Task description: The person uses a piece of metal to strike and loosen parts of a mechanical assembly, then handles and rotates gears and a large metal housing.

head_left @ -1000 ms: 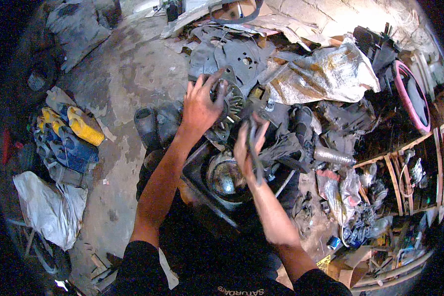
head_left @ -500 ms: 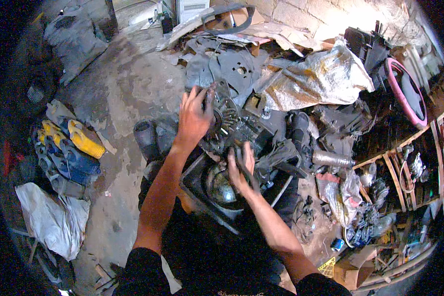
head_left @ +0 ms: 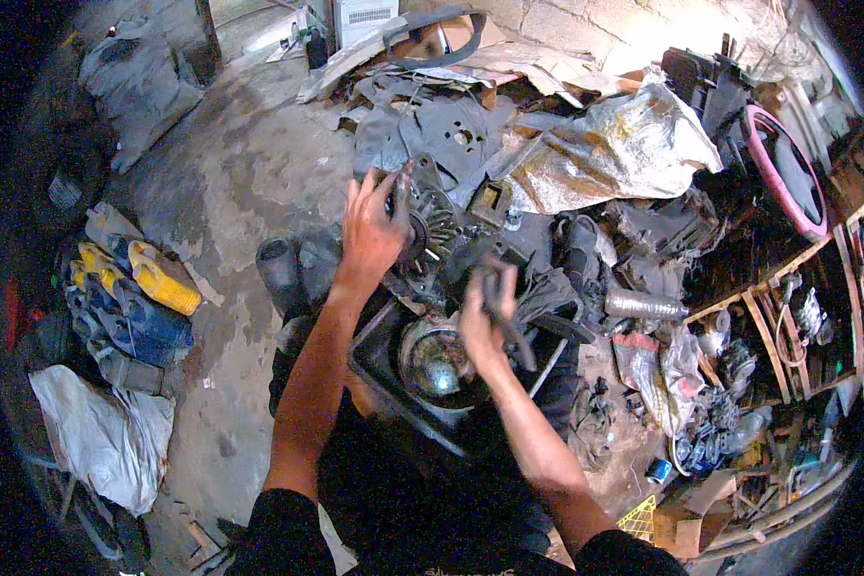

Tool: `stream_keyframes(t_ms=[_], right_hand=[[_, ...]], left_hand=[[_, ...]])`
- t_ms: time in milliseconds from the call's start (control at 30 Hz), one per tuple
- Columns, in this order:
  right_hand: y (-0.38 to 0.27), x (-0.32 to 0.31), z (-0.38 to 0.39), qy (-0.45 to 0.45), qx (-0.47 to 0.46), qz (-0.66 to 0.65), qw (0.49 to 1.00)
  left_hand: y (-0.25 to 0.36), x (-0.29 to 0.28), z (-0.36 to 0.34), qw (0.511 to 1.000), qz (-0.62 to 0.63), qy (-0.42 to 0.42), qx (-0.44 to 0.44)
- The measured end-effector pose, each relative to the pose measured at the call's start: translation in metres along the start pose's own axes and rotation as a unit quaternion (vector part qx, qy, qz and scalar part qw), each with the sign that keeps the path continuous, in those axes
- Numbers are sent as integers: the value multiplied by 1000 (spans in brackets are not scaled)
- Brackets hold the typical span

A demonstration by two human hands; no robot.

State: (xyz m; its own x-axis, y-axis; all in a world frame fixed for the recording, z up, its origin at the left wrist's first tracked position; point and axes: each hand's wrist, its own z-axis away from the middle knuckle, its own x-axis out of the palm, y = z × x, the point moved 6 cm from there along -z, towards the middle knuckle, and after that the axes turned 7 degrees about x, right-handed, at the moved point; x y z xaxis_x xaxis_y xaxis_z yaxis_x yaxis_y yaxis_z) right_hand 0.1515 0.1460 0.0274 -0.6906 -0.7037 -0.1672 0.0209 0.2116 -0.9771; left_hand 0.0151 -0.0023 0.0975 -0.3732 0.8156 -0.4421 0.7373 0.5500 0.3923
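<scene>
My left hand (head_left: 370, 233) is closed at the left edge of a greasy metal part (head_left: 430, 230) with a round, finned middle; part of its grip is hidden. A dark elongated tool (head_left: 520, 344) sits in my closed right hand (head_left: 485, 322). Motion blur hides its exact kind. Below the right hand, a rounded shiny metal piece (head_left: 437, 370) rests in a black square tray (head_left: 379, 376) close to my body. A small square metal piece (head_left: 491, 204) lies just beyond the finned part.
Flat dark discs (head_left: 451, 134) and a silvery sack (head_left: 614, 149) lie at the far side. Yellow-and-blue plastic containers (head_left: 158, 278) and a pale sack (head_left: 106, 432) are on the left floor. On the right are a pink-rimmed oval (head_left: 787, 173), a plastic bottle (head_left: 646, 305) and a wooden rack (head_left: 763, 326).
My right hand has shifted up and to the right with the dark tool, uncovering more of the rounded metal piece. The left hand keeps its place on the finned part.
</scene>
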Motion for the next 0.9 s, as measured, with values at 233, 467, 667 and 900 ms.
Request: stream_keyframes(t_ms=[233,467,667,900], right_hand=[[-10,17,4,-19,-47,-11,999],[-42,-15,-10,139,-109,-54,983],[12,19,8,-43,65,23,997],[-67,-18,-21,103,-113,-26,988]], left_hand=[[10,6,-9,999,7,17,39],[15,-5,-9,999,11,6,52],[14,-1,-12,999,16,10,49],[14,-4,-8,999,19,-11,34]])
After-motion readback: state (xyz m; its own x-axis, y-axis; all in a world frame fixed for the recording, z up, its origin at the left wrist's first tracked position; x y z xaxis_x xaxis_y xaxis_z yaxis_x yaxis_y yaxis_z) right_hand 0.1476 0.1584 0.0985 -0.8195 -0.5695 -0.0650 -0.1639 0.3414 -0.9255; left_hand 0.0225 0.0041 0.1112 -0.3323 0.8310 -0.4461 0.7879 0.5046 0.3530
